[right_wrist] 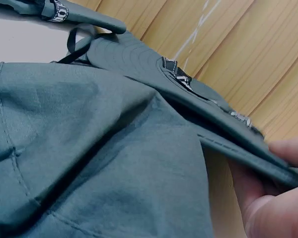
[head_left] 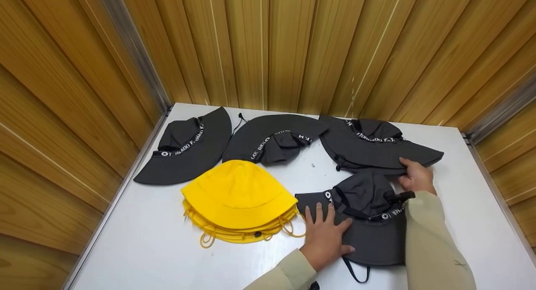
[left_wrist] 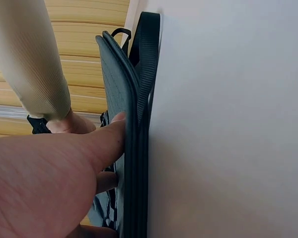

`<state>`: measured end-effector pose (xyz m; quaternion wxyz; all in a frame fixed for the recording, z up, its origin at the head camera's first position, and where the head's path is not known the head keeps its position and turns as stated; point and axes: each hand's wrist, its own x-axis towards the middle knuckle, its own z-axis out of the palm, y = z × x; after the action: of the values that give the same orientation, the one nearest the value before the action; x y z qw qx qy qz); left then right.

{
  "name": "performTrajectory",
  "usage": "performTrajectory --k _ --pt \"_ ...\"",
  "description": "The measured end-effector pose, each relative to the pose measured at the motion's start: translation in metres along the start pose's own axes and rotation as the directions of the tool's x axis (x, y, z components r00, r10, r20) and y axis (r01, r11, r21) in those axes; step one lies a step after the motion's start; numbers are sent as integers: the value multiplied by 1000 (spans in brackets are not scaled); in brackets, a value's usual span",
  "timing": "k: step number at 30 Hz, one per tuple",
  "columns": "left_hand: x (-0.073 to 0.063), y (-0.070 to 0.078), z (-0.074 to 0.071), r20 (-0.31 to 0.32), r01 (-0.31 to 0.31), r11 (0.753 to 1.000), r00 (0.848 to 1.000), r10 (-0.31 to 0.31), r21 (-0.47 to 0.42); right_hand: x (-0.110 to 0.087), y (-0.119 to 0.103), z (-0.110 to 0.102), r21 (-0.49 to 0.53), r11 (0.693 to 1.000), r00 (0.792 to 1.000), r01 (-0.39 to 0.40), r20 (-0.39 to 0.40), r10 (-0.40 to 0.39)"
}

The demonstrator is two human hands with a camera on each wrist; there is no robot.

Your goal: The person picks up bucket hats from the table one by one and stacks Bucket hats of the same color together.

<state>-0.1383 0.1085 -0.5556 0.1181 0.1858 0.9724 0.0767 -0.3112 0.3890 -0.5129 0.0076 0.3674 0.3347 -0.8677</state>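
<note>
My left hand [head_left: 322, 242] lies with fingers spread on the brim of a dark grey bucket hat [head_left: 377, 244] at the front right. In the left wrist view, that hat's layered brim [left_wrist: 131, 163] and a black strap [left_wrist: 148, 54] show beside the thumb. My right hand [head_left: 418, 179] pinches the right brim edge of another dark grey bucket hat [head_left: 377, 150] behind it. The right wrist view shows the fingers on two brim layers [right_wrist: 248, 153], while the front hat's crown [right_wrist: 89, 148] fills much of that view. Both dark hats have white-lettered bands.
A stack of yellow bucket hats [head_left: 238, 193] with cords sits left of my left hand. Two more dark grey hats lie behind it, one at far left [head_left: 188, 166] and one at back middle [head_left: 268, 129]. Wood-patterned walls [head_left: 289, 51] enclose the white table [head_left: 138, 239].
</note>
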Motion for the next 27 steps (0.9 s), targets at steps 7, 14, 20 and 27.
performTrajectory --k 7,14,20,27 --pt "1 1 2 4 1 1000 1000 -1 -7 -5 -1 -5 -72 993 995 95 17 -94" --pt "1 1 0 10 0 1000 1000 0 -18 -18 -3 -4 -67 967 965 244 115 -235" --pt "-2 1 1 -21 -10 1000 1000 10 -4 -48 -9 -6 80 927 910 366 179 -374" --pt "-4 -2 3 -35 -21 999 999 20 -35 -93 -12 -6 358 836 817 415 257 -516"
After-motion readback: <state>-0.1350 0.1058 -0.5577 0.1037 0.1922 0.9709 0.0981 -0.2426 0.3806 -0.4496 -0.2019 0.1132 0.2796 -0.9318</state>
